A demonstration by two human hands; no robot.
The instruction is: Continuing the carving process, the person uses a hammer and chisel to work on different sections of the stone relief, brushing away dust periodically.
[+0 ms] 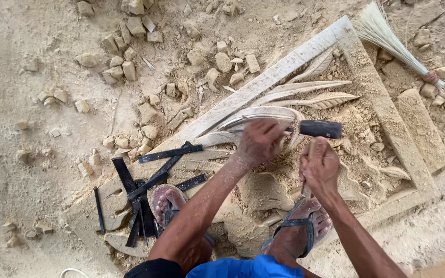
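The left hand (258, 140) was closed over something thin pressed to the carved stone slab (372, 92); the fingers hid it, so the tool could not be made out. The right hand (319, 166) was clamped on the handle of a dark-headed mallet (321, 128), most of the handle hidden. Dust buried the slab's middle. Flat chisels (145, 188) lay piled at its near-left corner beside a sandalled foot (167, 202); a broom (387, 36) crossed the far-right corner, partly cut off.
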